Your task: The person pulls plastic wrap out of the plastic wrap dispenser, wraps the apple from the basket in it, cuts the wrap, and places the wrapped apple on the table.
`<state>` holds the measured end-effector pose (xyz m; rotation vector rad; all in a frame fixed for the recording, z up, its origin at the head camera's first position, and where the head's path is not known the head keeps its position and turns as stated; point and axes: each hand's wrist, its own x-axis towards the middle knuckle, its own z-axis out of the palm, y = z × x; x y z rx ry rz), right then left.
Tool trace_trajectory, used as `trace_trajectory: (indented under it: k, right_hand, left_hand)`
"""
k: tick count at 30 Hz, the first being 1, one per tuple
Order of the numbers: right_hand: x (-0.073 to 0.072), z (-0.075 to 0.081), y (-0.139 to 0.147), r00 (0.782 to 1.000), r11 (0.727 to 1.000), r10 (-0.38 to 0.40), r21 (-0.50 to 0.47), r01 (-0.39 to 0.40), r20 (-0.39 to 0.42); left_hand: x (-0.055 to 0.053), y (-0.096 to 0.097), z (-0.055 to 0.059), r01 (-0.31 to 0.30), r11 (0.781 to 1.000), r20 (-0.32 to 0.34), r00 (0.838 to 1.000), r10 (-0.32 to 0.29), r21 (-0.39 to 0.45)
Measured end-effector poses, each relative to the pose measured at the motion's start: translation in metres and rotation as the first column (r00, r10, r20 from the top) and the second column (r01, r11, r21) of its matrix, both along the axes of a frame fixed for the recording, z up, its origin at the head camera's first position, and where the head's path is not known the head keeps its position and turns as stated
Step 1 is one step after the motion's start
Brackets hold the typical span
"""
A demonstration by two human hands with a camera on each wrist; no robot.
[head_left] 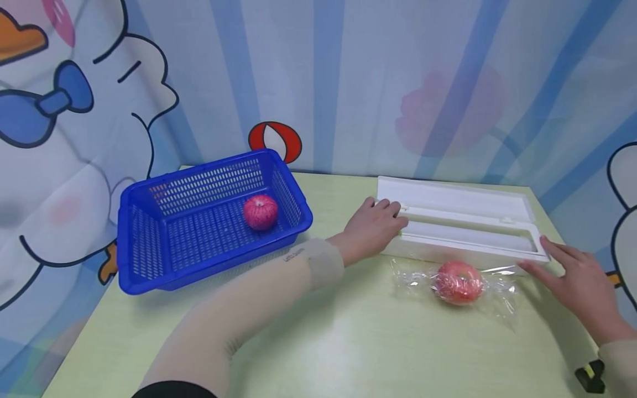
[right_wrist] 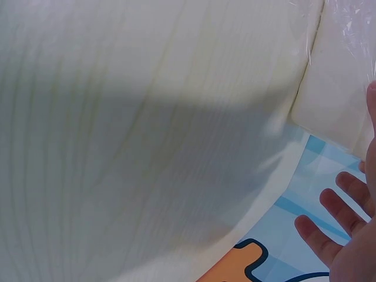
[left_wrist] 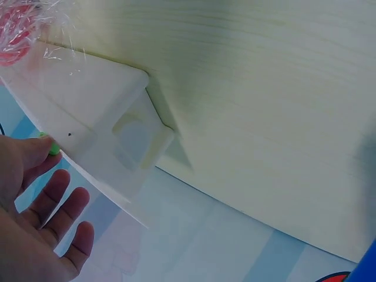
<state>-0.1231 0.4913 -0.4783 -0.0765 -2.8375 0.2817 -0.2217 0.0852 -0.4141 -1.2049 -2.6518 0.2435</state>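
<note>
A long white plastic wrap dispenser [head_left: 440, 252] stands at the back right of the table, its lid [head_left: 458, 199] raised. At its left end my left hand [head_left: 375, 226] pinches a small green slider [left_wrist: 54, 148] between thumb and index finger, the other fingers loose. My right hand [head_left: 579, 276] rests at the right end, thumb and fingers stretched out against the box. In front of the dispenser lies a red apple [head_left: 458, 283] covered in clear plastic film [head_left: 500, 287], whose loose ends spread out on both sides.
To the left is a blue basket [head_left: 130, 243] holding another red apple [head_left: 261, 212] in its right part. A small black and yellow object [head_left: 590, 377] lies by the right sleeve. Behind the table hangs a printed curtain [head_left: 348, 83].
</note>
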Motion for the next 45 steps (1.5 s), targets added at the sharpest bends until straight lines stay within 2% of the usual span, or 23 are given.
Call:
trace_trajectory:
  k: [15,27,32,35,40,45]
  right_hand:
    - [0.0,0.0,0.0,1.0,1.0,-0.005,0.005,0.005,0.004]
    - [-0.002,-0.002,0.004,0.999,0.999,0.028,-0.016,-0.028,-0.024]
    - [-0.001,-0.002,0.005,1.0,1.0,0.011,-0.006,-0.011,-0.008]
    - [-0.001,-0.002,0.007,1.0,1.0,0.015,-0.016,-0.015,-0.007]
    - [-0.001,-0.003,0.005,1.0,0.999,0.027,-0.024,-0.028,-0.011]
    - [-0.002,-0.003,0.0,1.0,1.0,0.011,-0.001,-0.011,0.007]
  left_hand:
    - [0.002,-0.01,0.004,-0.011,1.0,-0.009,1.0,0.011,-0.017]
    - [0.002,-0.016,0.004,-0.059,0.998,0.029,0.998,0.059,-0.023]
    - [0.001,-0.013,0.004,-0.082,0.996,0.024,0.996,0.083,-0.027]
    - [0.002,-0.002,0.001,-0.062,0.997,0.004,0.998,0.062,-0.043]
    - [0.001,0.014,-0.013,-0.018,0.997,-0.061,0.998,0.014,-0.073]
    - [0.0,0.014,-0.016,-0.007,1.0,-0.061,0.998,0.007,-0.003]
